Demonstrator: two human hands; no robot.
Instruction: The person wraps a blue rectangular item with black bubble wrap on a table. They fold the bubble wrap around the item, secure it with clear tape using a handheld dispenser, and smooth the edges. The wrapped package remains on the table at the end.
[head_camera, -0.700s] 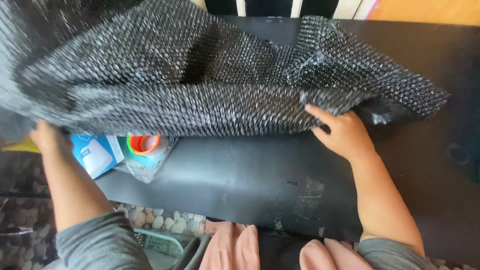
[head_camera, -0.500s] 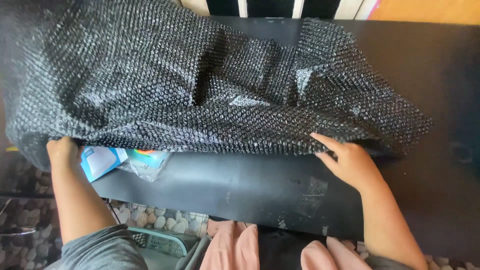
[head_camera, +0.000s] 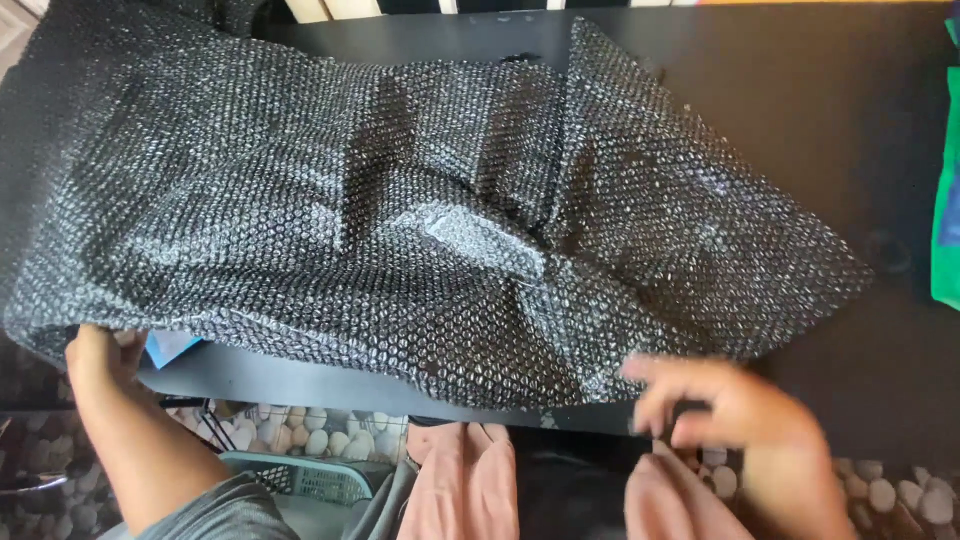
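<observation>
— Bubble wrap, where do we have it?

— Spread in a large crumpled sheet over the black bench, covering most of its left and middle, with its near edge hanging just past the bench's front.

— And our hands?

— Our left hand grips the sheet's near left corner from underneath. Our right hand is blurred at the near right edge, fingers spread; we cannot tell whether it grasps the wrap.

— Anything else?

— A blue item peeks out beside the left hand.
</observation>
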